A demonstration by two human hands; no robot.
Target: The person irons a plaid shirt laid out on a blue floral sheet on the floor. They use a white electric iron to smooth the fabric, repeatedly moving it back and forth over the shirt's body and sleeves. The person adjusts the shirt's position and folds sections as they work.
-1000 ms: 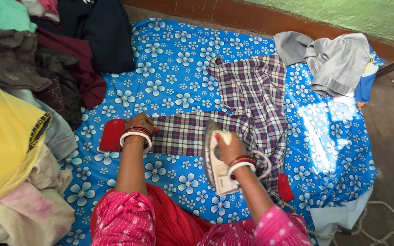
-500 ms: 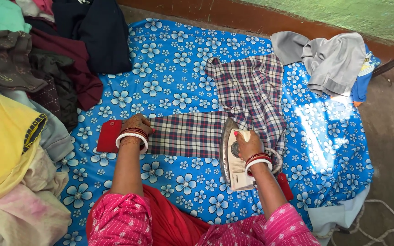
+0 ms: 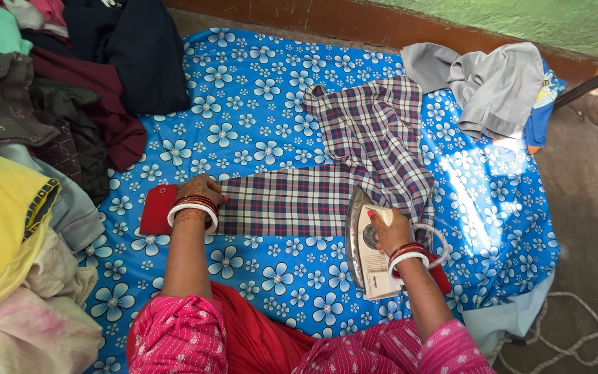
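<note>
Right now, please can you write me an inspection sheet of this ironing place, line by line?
Surface: blue flowered sheet spread on the floor.
Job's things: checked shirt with one sleeve laid flat; iron tipped on its side at the shirt's edge.
Clutter: pile of clothes on the left; grey garment at the top right.
Hands: left hand presses the red cuff; right hand grips the iron.
Cables: white cord on the floor, lower right.
Surroundings: green wall, bare floor.
</note>
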